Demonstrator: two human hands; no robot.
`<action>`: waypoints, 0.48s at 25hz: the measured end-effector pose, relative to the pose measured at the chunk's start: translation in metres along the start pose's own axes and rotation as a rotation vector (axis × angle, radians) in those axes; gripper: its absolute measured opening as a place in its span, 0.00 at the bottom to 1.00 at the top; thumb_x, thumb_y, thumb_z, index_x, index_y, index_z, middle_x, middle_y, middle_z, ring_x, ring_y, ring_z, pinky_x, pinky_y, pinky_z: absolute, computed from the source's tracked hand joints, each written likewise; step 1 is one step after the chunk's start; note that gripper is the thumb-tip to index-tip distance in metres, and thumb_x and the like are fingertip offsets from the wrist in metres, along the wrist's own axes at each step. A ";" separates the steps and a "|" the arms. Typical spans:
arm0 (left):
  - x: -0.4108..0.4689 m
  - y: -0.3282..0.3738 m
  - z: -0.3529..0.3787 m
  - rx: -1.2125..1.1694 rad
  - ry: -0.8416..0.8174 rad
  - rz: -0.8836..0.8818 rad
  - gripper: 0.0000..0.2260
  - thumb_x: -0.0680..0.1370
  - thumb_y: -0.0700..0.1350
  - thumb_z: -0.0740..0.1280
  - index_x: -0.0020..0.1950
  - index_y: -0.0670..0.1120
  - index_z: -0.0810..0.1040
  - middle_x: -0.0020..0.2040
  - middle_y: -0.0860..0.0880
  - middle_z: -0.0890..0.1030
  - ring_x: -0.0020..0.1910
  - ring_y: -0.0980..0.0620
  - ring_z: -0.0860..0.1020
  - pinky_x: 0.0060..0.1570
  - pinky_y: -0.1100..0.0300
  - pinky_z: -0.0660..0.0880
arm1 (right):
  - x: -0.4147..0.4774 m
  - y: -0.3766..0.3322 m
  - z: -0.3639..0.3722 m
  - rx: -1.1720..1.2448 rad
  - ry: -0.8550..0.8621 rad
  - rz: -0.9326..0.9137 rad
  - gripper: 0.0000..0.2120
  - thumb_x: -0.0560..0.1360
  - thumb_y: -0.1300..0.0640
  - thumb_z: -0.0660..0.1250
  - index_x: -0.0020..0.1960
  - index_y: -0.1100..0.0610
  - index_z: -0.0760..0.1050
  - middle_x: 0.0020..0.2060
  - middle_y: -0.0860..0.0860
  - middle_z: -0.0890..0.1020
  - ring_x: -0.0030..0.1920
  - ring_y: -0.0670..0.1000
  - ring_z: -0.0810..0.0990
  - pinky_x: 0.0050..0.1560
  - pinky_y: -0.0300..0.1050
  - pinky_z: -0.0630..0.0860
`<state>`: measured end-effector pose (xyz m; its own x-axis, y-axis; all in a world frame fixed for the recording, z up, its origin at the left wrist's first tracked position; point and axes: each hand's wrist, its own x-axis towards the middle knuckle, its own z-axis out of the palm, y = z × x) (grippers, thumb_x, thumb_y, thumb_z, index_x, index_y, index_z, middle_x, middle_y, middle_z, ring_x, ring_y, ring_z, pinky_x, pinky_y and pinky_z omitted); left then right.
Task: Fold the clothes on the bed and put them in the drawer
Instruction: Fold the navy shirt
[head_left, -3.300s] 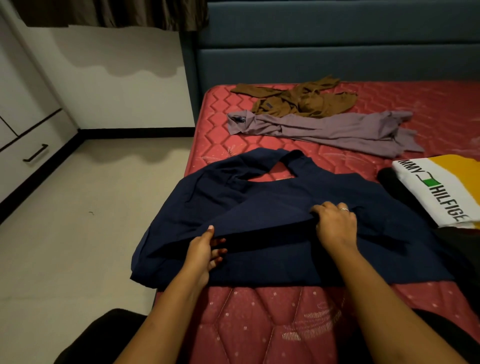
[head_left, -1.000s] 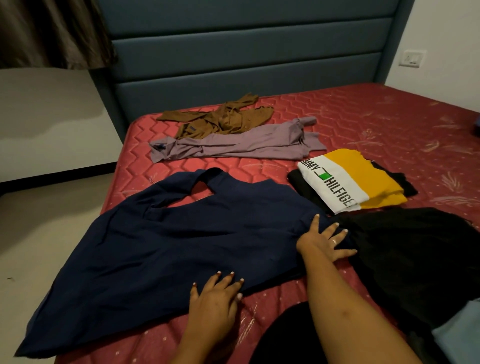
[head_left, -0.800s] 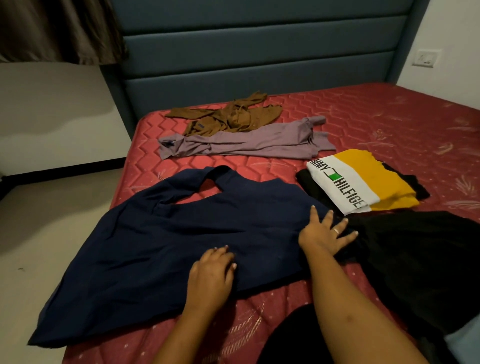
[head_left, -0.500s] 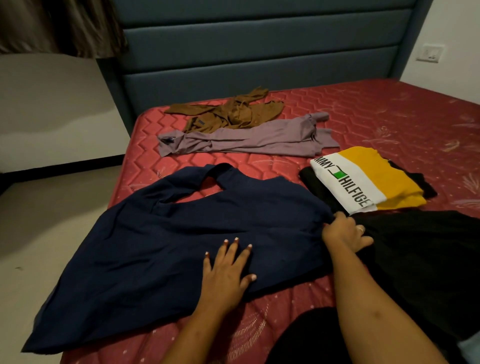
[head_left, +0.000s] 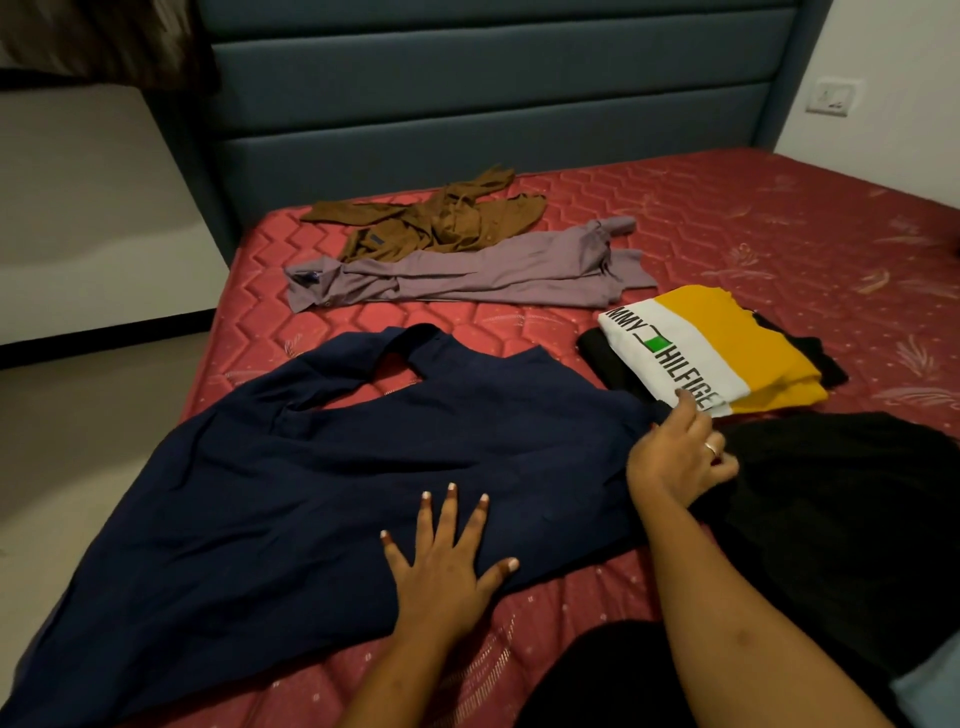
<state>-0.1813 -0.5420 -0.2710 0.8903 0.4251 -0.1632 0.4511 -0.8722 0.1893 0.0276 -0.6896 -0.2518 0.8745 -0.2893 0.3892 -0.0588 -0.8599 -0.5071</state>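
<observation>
- Pressure is applied to the navy garment (head_left: 311, 467) by the left hand (head_left: 441, 571), which is laid flat on the cloth near its closest hem, fingers spread wide.
- The garment's right edge is taken by the right hand (head_left: 675, 467). Its fingers are curled there, apparently pinching the cloth, though the grip itself is hidden behind the back of the hand.
- A change is noted against a second ago: the right hand was then spread flat on that same edge and is now closed on it, while the left hand is kept down as an anchor.
- The garment is found spread open on the red mattress (head_left: 779, 234). Smoothing is judged finished, and a first fold, right side carried over toward the middle, is judged to be in preparation.
- Just beyond the right hand, a folded yellow-and-white shirt (head_left: 727, 343) is stacked on a folded black piece (head_left: 602, 358), and a loose black garment (head_left: 857, 519) is spread at the near right.
- Farther off, a mauve shirt (head_left: 467, 270) and a brown shirt (head_left: 441, 218) are left unfolded near the headboard (head_left: 467, 104). No drawer is seen, so most of the task is judged outstanding.
</observation>
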 end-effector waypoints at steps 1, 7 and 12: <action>0.002 0.004 0.000 0.000 -0.004 0.010 0.46 0.58 0.78 0.29 0.75 0.64 0.36 0.75 0.57 0.30 0.75 0.50 0.31 0.67 0.33 0.34 | -0.002 -0.005 -0.003 0.061 0.017 -0.135 0.25 0.72 0.62 0.66 0.68 0.54 0.69 0.59 0.57 0.77 0.58 0.61 0.75 0.59 0.54 0.60; 0.027 0.033 0.014 0.012 0.068 0.075 0.38 0.73 0.74 0.41 0.75 0.55 0.63 0.77 0.50 0.62 0.76 0.49 0.54 0.68 0.38 0.46 | -0.054 -0.004 0.001 -0.105 -0.799 -1.105 0.38 0.72 0.30 0.36 0.78 0.44 0.49 0.77 0.42 0.54 0.77 0.47 0.50 0.75 0.54 0.44; 0.027 0.027 0.019 -0.036 0.161 0.052 0.41 0.69 0.78 0.42 0.76 0.58 0.59 0.77 0.52 0.60 0.76 0.49 0.57 0.69 0.43 0.45 | -0.025 0.039 0.024 -0.269 -0.478 -0.822 0.31 0.76 0.35 0.46 0.74 0.46 0.64 0.71 0.48 0.70 0.72 0.53 0.68 0.72 0.59 0.56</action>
<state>-0.1458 -0.5586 -0.2885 0.9097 0.4153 0.0047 0.4033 -0.8861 0.2285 0.0150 -0.7062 -0.2994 0.7913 0.5900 0.1606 0.5982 -0.8013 -0.0037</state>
